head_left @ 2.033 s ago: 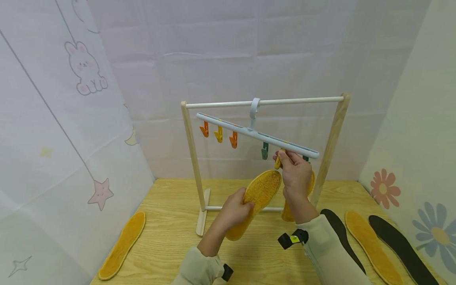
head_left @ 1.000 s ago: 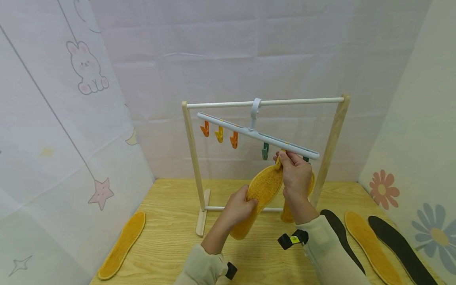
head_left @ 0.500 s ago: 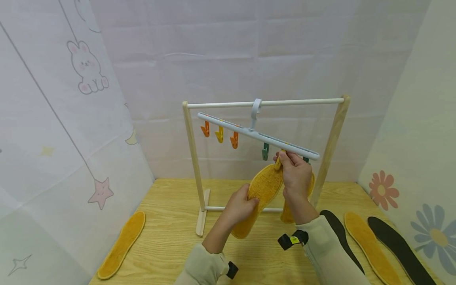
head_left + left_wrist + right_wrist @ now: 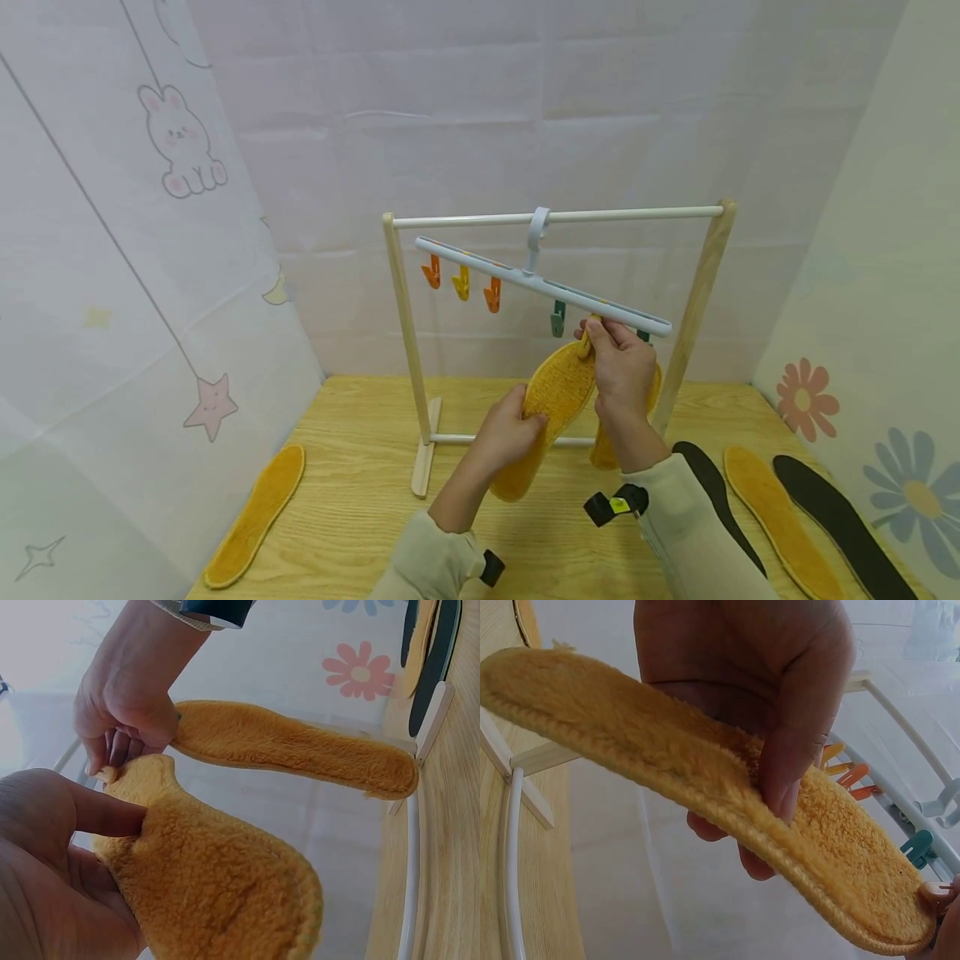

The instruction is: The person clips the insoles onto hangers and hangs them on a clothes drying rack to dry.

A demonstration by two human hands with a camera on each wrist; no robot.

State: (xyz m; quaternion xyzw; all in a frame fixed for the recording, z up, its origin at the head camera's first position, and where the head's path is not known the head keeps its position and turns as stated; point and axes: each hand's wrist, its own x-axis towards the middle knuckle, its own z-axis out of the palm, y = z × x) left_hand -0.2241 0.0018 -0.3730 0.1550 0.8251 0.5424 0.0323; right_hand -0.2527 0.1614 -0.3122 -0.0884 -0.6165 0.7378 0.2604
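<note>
My left hand (image 4: pixel 512 429) pinches a fuzzy yellow insole (image 4: pixel 558 387) by its middle, thumb on the front face. The insole is tilted, its upper end raised to the right. My right hand (image 4: pixel 624 367) grips a yellow clip (image 4: pixel 587 337) under the light blue hanger (image 4: pixel 525 277). The clip's jaws overlap the insole's top edge; whether they bite on it is hard to tell. A second yellow insole (image 4: pixel 292 746) hangs behind my right wrist, its upper end hidden by the hand. The hanger slopes down to the right.
The hanger hooks over the white rail of a wooden-sided rack (image 4: pixel 707 292). Orange, yellow and green clips (image 4: pixel 491 294) hang along it. On the table (image 4: pixel 352 467) lie a yellow insole (image 4: pixel 258 517) at left, and a yellow insole (image 4: pixel 780 517) between black insoles (image 4: pixel 840 521) at right.
My left hand has moved slightly up and right, bringing the insole's top edge from below the yellow clip to its jaws. My right hand has stayed at the clip.
</note>
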